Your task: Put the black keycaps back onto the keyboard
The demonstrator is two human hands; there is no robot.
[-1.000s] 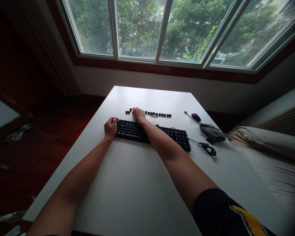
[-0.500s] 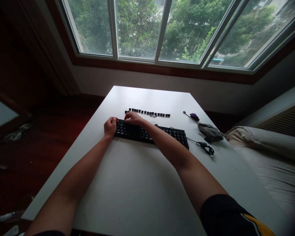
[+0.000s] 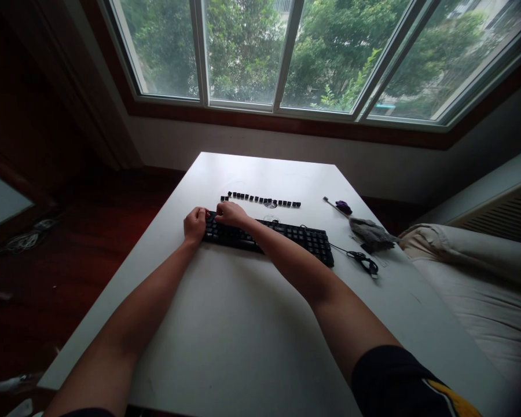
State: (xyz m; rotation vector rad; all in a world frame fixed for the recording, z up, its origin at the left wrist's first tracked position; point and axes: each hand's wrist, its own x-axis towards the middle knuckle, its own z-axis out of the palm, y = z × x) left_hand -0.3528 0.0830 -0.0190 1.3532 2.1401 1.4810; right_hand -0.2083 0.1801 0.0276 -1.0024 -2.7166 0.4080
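Observation:
A black keyboard [image 3: 304,236] lies across the white table. My left hand [image 3: 195,225] is closed around its left end, fingers curled over the corner, with a small red spot showing beside the fingertips. Over the keyboard's upper left keys is my right hand [image 3: 231,214], its fingers pinched together and pointing down; whatever they hold is hidden or too small to name. Just behind the keyboard runs a line of several loose black keycaps [image 3: 251,198], with a small clear round piece [image 3: 270,204] by them.
To the right lie the keyboard's coiled USB cable [image 3: 364,263], a grey cloth [image 3: 373,233], a brush [image 3: 334,205] and a purple item [image 3: 342,206]. The white table [image 3: 243,324] stands before a window, with a pale cushioned seat [image 3: 464,284] at its right.
My right hand has shifted slightly left along the upper keys, toward my left hand. My left hand stays on the keyboard's end.

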